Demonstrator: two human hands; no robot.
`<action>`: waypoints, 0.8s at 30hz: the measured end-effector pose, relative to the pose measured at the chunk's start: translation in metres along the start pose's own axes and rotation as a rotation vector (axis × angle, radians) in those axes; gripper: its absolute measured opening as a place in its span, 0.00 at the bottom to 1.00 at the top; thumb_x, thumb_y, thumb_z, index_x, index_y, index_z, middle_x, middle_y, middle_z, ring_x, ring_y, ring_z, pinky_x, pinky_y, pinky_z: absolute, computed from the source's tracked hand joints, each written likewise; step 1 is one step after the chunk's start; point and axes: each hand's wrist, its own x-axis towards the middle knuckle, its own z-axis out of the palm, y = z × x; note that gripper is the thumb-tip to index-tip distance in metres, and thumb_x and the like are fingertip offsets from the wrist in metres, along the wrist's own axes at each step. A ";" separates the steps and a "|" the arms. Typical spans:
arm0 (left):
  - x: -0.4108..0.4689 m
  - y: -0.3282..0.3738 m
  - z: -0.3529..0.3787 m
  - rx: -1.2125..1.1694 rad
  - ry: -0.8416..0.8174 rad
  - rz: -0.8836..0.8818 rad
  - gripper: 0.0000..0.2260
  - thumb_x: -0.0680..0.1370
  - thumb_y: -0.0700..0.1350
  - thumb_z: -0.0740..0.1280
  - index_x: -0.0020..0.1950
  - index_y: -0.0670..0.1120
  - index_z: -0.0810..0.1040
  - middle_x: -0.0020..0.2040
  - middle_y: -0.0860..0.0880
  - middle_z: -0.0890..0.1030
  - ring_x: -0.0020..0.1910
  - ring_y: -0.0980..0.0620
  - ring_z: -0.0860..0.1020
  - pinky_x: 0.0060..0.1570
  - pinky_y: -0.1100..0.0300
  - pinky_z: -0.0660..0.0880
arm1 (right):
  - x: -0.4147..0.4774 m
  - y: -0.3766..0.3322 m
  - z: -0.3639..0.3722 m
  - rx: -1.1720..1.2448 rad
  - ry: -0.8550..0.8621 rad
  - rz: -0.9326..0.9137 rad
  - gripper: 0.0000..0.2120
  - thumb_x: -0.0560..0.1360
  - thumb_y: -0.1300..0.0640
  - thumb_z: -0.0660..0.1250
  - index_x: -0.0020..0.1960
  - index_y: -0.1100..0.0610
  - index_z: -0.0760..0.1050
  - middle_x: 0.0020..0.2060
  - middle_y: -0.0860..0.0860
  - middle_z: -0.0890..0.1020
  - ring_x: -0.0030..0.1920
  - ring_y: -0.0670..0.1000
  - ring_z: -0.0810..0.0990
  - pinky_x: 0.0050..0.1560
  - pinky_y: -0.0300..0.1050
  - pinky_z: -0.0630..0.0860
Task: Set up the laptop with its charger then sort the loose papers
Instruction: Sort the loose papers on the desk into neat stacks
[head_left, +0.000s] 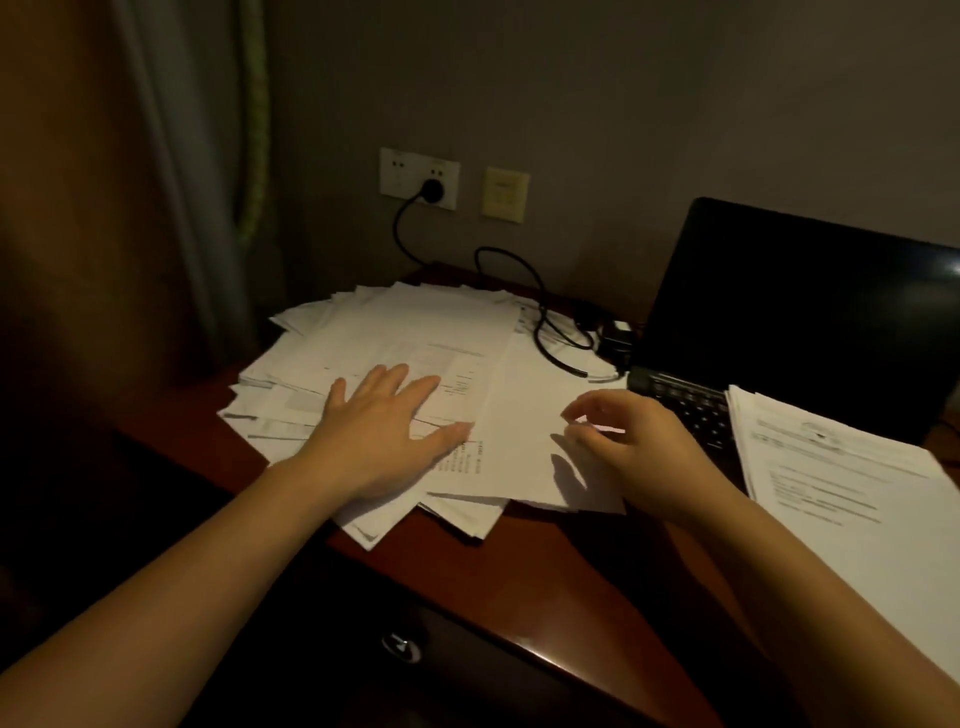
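The left hand (387, 431) lies flat, fingers spread, on a loose heap of papers (395, 332) on the desk (545, 566). The right hand (631, 449) hovers just above a sheet, fingers curled with thumb and forefinger close together, holding nothing. The open laptop (800, 312) stands at right, a second stack of papers (852, 493) overlapping its keyboard. The charger cable (540, 312) runs from the wall socket (420, 178).

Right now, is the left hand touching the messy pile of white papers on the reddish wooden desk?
Touching. The head view shows the left hand lying flat, fingers spread, on the pile of white papers.
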 end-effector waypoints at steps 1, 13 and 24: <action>0.000 -0.003 0.003 -0.001 -0.023 0.014 0.42 0.71 0.78 0.47 0.81 0.62 0.47 0.83 0.53 0.46 0.81 0.50 0.44 0.77 0.41 0.40 | 0.004 -0.002 0.002 0.064 -0.011 0.038 0.09 0.80 0.51 0.68 0.59 0.47 0.79 0.60 0.44 0.80 0.60 0.45 0.78 0.61 0.43 0.76; -0.004 -0.007 0.007 -0.135 0.187 0.167 0.19 0.85 0.53 0.56 0.76 0.62 0.66 0.77 0.60 0.65 0.77 0.57 0.58 0.77 0.52 0.51 | 0.047 -0.032 0.031 0.827 -0.076 0.412 0.21 0.79 0.61 0.69 0.70 0.54 0.71 0.54 0.57 0.83 0.51 0.55 0.86 0.56 0.51 0.83; -0.015 -0.005 0.000 -0.316 0.292 0.224 0.31 0.76 0.69 0.46 0.62 0.58 0.81 0.64 0.61 0.79 0.68 0.63 0.69 0.76 0.49 0.56 | 0.061 -0.036 0.044 0.587 -0.027 0.381 0.34 0.76 0.71 0.68 0.75 0.44 0.65 0.69 0.58 0.72 0.54 0.58 0.82 0.38 0.46 0.84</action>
